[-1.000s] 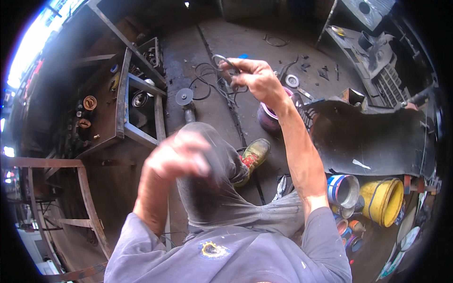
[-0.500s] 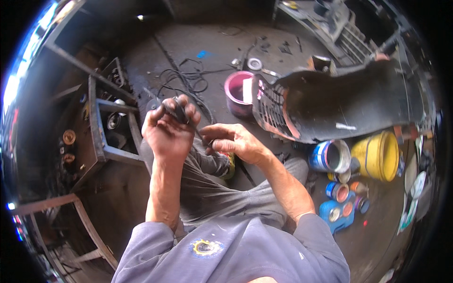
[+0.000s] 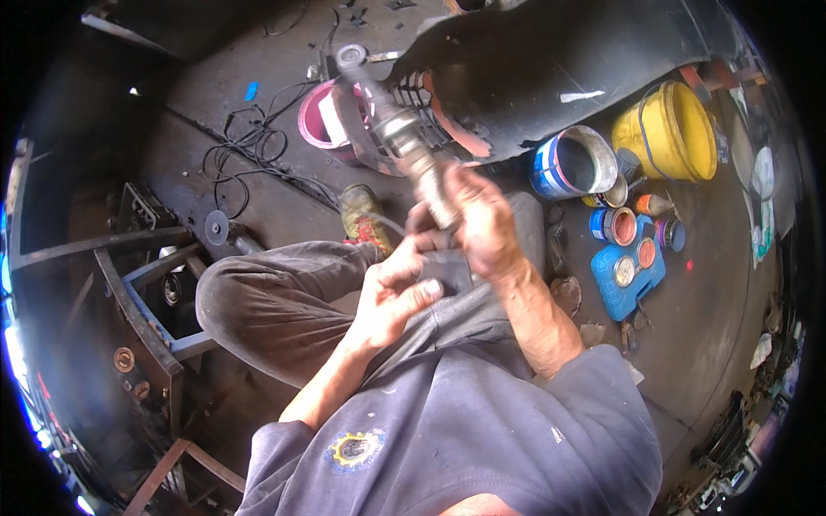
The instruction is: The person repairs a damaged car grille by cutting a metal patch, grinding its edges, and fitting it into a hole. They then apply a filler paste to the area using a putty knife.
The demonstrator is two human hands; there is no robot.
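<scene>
A tool with a metal barrel (image 3: 416, 156), blurred by motion, points up and away from my lap; its exact kind is not clear. My right hand (image 3: 486, 225) is wrapped around its near end. My left hand (image 3: 397, 288) has its fingers closed about the tool's lower end, with the thumb lying along the near side. Between both hands shows a dark grey body (image 3: 447, 268), partly covered by fingers. A thin dark cord (image 3: 385, 222) curves beside the left fingers.
Beyond the tool lie a pink bucket (image 3: 317, 119) and a large black car bumper (image 3: 533, 73). At right stand a yellow bucket (image 3: 680, 138), a paint pail (image 3: 559, 168), small cans and a blue case (image 3: 632, 288). Cables (image 3: 245, 159), an angle grinder (image 3: 225, 230) and metal frames (image 3: 142, 301) are at left.
My hands have come down and to the right, nearer my lap. The metal-barrelled tool now shows between them, where a thin dark piece was seen before. My view has shifted to the right.
</scene>
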